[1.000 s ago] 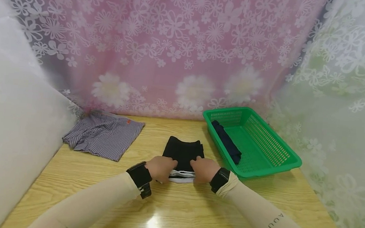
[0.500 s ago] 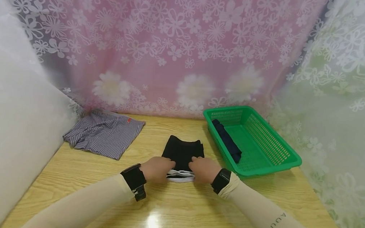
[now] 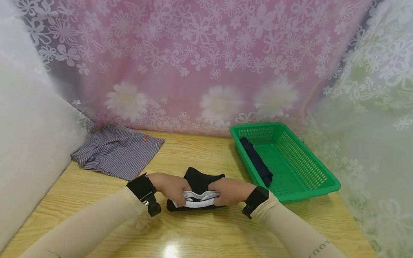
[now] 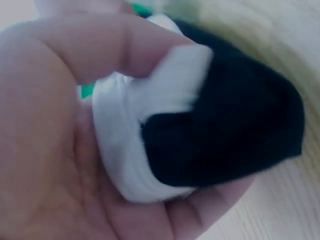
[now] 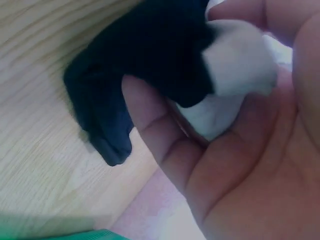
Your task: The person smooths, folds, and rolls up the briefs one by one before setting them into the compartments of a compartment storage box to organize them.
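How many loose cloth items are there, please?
3: grey striped cloth at left, white-edged black cloth in left hand and right hand, navy rolled cloth in green plastic basket; others possibly hidden.

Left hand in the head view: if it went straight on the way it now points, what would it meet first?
Beyond the black-and-white garment that it grips, the left hand would probably meet the right hand, which grips the garment's other side; depth is hard to judge.
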